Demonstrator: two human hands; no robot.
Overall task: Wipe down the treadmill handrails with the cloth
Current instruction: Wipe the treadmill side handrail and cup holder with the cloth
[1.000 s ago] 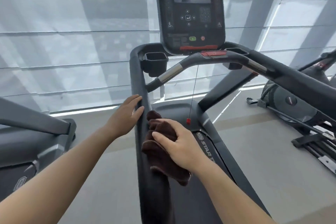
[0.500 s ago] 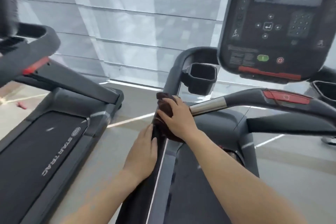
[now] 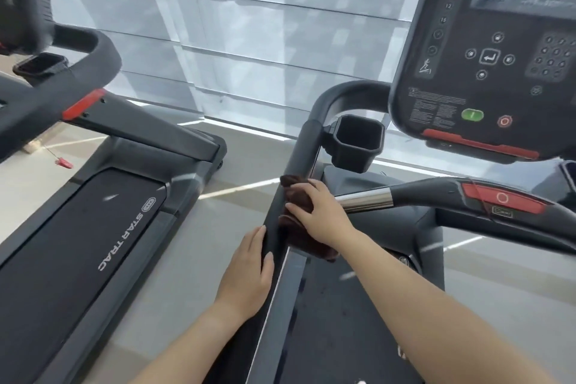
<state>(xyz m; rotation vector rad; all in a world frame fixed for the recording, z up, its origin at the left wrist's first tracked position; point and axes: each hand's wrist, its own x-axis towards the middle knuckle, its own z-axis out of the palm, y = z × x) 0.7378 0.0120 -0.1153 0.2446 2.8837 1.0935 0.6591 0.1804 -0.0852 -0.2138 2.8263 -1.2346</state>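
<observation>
The treadmill's black left handrail [image 3: 300, 150] runs from the lower middle up to a bend beside the console. A dark brown cloth [image 3: 299, 229] is pressed against the rail's inner side under my right hand [image 3: 318, 212], whose fingers grip it. Part of the cloth hangs below my wrist. My left hand [image 3: 249, 271] rests flat on the outer side of the same rail, just below the cloth, fingers together and holding nothing. A chrome-tipped front crossbar [image 3: 364, 199] meets the rail right beside my right hand.
The console [image 3: 486, 50] with green and red buttons hangs at the upper right, a black cup holder [image 3: 358, 143] below it. A second treadmill [image 3: 103, 221] stands to the left across a strip of grey floor. Window blinds fill the background.
The view has swung left and closer to the rail. My right hand slid the cloth up the handrail toward the crossbar; my left hand now sits below it on the rail.
</observation>
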